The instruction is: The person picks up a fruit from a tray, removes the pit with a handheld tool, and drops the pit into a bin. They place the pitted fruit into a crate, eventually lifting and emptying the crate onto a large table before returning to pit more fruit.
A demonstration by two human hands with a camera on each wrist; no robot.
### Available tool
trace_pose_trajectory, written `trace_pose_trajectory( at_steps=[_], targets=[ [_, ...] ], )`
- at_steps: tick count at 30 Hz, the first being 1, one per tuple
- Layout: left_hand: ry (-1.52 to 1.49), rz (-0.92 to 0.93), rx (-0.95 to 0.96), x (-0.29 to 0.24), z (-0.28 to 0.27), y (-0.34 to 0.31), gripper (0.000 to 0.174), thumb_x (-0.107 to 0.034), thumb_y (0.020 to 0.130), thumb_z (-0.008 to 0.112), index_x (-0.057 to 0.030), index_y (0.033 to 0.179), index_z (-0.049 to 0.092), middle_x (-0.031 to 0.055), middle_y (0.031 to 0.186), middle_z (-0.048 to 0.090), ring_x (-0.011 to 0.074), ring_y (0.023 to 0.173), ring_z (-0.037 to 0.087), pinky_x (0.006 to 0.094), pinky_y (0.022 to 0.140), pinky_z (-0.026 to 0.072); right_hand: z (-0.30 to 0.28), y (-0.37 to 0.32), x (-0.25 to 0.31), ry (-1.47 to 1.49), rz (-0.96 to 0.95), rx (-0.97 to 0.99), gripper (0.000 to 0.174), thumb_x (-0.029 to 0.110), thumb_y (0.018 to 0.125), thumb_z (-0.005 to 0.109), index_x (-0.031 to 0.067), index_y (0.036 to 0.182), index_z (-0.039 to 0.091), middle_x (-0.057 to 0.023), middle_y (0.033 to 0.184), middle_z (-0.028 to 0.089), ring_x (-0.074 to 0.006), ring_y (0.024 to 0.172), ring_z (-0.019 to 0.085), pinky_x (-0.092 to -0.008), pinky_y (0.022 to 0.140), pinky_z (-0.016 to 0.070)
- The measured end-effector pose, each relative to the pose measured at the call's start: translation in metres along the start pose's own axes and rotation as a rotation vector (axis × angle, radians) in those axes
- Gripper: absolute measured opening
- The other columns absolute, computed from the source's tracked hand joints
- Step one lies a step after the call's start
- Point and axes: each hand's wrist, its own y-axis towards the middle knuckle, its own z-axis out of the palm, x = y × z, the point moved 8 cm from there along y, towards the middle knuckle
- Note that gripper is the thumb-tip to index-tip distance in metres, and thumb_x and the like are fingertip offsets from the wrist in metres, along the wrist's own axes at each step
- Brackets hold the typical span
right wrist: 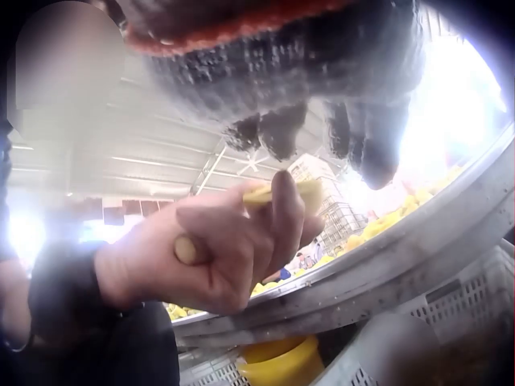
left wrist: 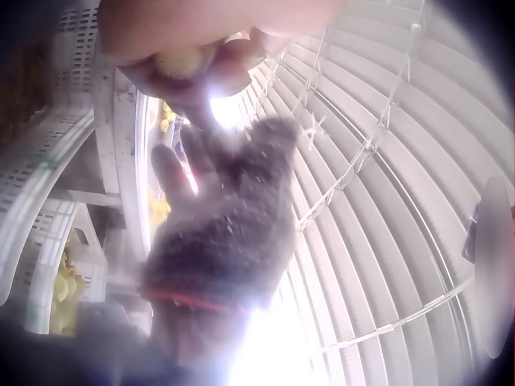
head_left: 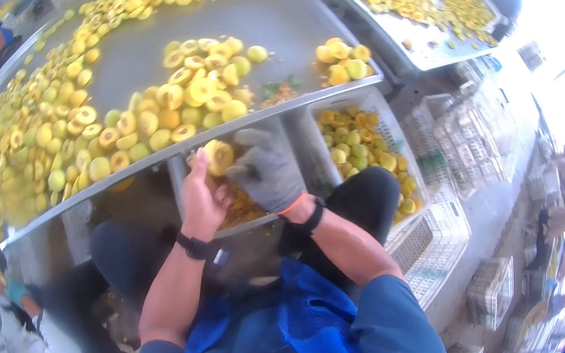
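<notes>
My bare left hand (head_left: 204, 202) holds a yellow peach half (head_left: 218, 156), cut side up, over the near edge of the metal table. In the right wrist view its fingers (right wrist: 286, 211) curl round the peach half (right wrist: 310, 193), and a round tan end (right wrist: 190, 249), like that of a handle, pokes out by the palm. My right hand (head_left: 268, 173), in a grey glove with an orange cuff, is just to the right of the fruit. Its fingers are loosely bent and apart, with nothing seen between them. A crate (head_left: 245, 228) with yellow scraps lies below both hands.
The metal table (head_left: 300, 20) bears heaps of halved peaches (head_left: 196, 89) ahead and left. A crate of peaches (head_left: 358, 144) stands right of my hands, beside my knee. Stacked white crates (head_left: 472, 144) stand further right. A yellow bucket (right wrist: 282, 360) sits under the table edge.
</notes>
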Motion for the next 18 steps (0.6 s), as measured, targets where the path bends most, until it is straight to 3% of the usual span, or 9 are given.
trace_pose_trajectory(
  at_steps=[2,3,4,6,9,11,14,18],
  targets=[
    [0.013,-0.030,0.034,-0.003,-0.004,0.004,0.046,-0.055,0.106,0.049,-0.0113,0.114,0.061,0.0085,0.085,0.068,0.0087,0.047,0.042,0.0248,0.043,0.0319,0.002,-0.003,-0.022,-0.011,0.065,0.038,0.018,0.019,0.083,0.079,0.0065,0.084,0.066,-0.0156,0.113,0.067,-0.0356,0.107,0.063,-0.0440,0.091,0.0528],
    [0.016,-0.006,0.070,-0.005,-0.001,0.002,0.050,-0.059,0.104,0.050,-0.0112,0.113,0.061,0.0077,0.084,0.068,0.0086,0.046,0.041,0.0246,0.042,0.0305,-0.001,0.005,-0.023,0.138,0.146,0.050,0.016,0.018,0.085,0.077,0.0055,0.091,0.069,-0.0173,0.113,0.067,-0.0363,0.107,0.063,-0.0448,0.093,0.0525],
    [0.025,0.017,0.120,-0.006,0.004,0.002,0.054,-0.063,0.102,0.050,-0.0110,0.112,0.061,0.0069,0.083,0.067,0.0084,0.045,0.040,0.0243,0.040,0.0291,0.008,-0.002,-0.042,0.179,0.271,0.028,0.028,0.019,0.088,0.076,0.0056,0.113,0.072,-0.0178,0.117,0.069,-0.0332,0.112,0.064,-0.0418,0.097,0.0517],
    [0.003,-0.030,0.224,0.000,0.014,-0.002,0.052,-0.062,0.102,0.050,-0.0115,0.112,0.061,0.0061,0.081,0.065,0.0091,0.045,0.040,0.0243,0.041,0.0288,0.027,-0.021,-0.065,0.454,0.572,0.148,0.049,0.020,0.090,0.076,0.0054,0.136,0.064,-0.0158,0.124,0.070,-0.0275,0.118,0.064,-0.0374,0.101,0.0501],
    [0.041,-0.048,0.224,0.012,0.019,-0.006,0.047,-0.056,0.103,0.051,-0.0116,0.113,0.063,0.0044,0.080,0.062,0.0102,0.047,0.042,0.0254,0.043,0.0309,0.044,-0.031,-0.062,0.655,0.725,0.264,0.060,0.020,0.091,0.077,0.0034,0.144,0.057,-0.0141,0.129,0.068,-0.0224,0.121,0.063,-0.0338,0.102,0.0494],
    [0.065,-0.054,0.200,0.013,0.017,-0.005,0.044,-0.052,0.104,0.053,-0.0107,0.113,0.064,0.0047,0.079,0.063,0.0107,0.048,0.043,0.0267,0.043,0.0321,0.038,-0.029,-0.061,0.550,0.694,0.226,0.059,0.019,0.091,0.076,0.0018,0.144,0.057,-0.0142,0.130,0.068,-0.0217,0.121,0.063,-0.0333,0.102,0.0495],
    [0.260,0.008,0.160,0.008,0.017,-0.006,0.042,-0.048,0.108,0.047,-0.0093,0.107,0.063,0.0053,0.079,0.066,0.0101,0.047,0.044,0.0277,0.045,0.0360,0.031,-0.030,-0.066,0.483,0.662,0.148,0.057,0.017,0.091,0.075,0.0006,0.143,0.057,-0.0147,0.130,0.067,-0.0218,0.121,0.063,-0.0334,0.102,0.0494],
    [0.814,0.431,-0.001,-0.014,0.009,-0.010,0.039,-0.037,0.110,0.046,-0.0025,0.106,0.063,0.0058,0.076,0.065,0.0094,0.049,0.050,0.0274,0.046,0.0401,0.021,-0.036,-0.080,0.448,0.609,0.000,0.053,0.014,0.093,0.072,-0.0005,0.141,0.057,-0.0150,0.133,0.065,-0.0230,0.122,0.063,-0.0342,0.103,0.0492]
  ],
)
